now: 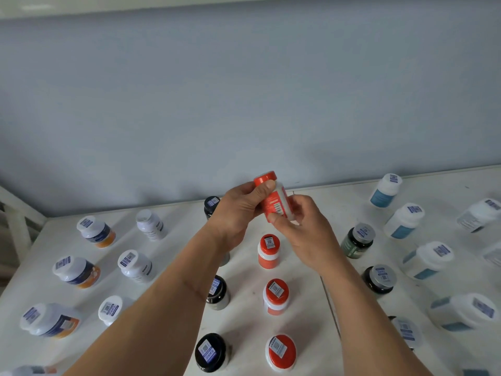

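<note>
A white bottle with a red cap and red label (273, 198) is held up above the white table (303, 308), slightly tilted. My left hand (238, 213) grips its upper part, thumb just under the red cap. My right hand (306, 229) grips the lower part, thumb across the label and fingers behind the bottle. Both forearms reach in from the bottom of the view.
Rows of upright bottles with barcode stickers on their caps cover the table: three red-capped ones (269, 251) below my hands, black-capped ones (210, 351), white and orange ones (77, 271) at left, white and blue ones (404, 221) at right. A grey wall (244, 104) stands behind.
</note>
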Tool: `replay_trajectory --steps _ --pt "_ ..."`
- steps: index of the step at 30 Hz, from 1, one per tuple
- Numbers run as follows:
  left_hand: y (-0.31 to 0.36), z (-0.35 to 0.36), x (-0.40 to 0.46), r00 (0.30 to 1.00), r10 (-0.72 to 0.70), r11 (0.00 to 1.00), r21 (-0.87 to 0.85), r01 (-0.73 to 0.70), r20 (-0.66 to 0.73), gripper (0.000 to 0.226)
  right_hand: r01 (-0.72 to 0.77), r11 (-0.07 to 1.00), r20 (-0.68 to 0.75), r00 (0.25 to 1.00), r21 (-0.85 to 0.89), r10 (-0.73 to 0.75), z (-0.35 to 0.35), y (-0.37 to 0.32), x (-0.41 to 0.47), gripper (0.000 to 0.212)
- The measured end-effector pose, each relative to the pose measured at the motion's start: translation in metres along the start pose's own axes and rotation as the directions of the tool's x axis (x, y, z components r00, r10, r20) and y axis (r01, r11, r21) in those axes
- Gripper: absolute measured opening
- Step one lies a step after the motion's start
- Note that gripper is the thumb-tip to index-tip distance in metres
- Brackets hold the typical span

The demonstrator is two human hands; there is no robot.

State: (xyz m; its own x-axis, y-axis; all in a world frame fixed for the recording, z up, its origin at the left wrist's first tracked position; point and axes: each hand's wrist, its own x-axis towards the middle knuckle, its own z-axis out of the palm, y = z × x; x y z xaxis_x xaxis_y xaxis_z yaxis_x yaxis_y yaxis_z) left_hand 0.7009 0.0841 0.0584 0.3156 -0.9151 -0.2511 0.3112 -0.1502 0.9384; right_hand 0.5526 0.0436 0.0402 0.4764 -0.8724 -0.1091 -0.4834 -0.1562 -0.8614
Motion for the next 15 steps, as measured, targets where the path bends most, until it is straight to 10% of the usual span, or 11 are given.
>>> replay_trajectory --steps 15 --pt "-0.008 -0.011 0.007 0.998 0.015 0.996 0.082 -0.021 0.066 0.049 -0.004 0.998 0.051 0.999 0.063 0.001 0.002 0.002 0.005 0.051"
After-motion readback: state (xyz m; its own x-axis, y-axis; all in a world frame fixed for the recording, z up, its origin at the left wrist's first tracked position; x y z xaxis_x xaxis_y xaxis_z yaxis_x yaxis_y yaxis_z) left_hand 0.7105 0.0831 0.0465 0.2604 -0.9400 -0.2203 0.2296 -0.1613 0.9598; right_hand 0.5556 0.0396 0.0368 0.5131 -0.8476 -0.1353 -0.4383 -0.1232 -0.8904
